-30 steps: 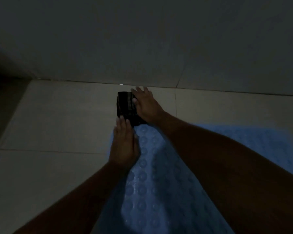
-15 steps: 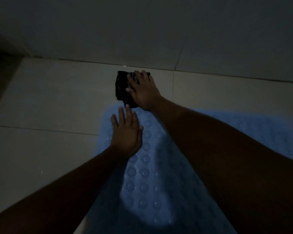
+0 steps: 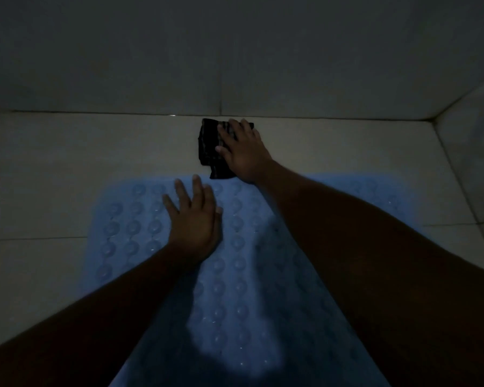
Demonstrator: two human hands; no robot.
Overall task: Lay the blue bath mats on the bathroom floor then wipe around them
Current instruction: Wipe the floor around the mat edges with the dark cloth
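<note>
Bare floor tile (image 3: pixel 67 163) lies open left of the dark cloth (image 3: pixel 208 148) and along the left edge of the blue mat (image 3: pixel 235 275). The wall (image 3: pixel 235 65) closes the far side just beyond the cloth. A second wall (image 3: pixel 472 135) bounds the right, leaving a floor strip beside the mat.

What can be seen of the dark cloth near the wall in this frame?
The dark cloth is a small, nearly black rag, folded or bunched into a rough rectangle with faint lighter stripes; the fabric type is unclear in the dim light. It lies flat on the pale floor tile, between the wall base and the far edge of the blue bath mat, its near corner reaching the mat's edge. The right hand presses down on its right half, fingers spread. The left hand does not touch it.
</note>
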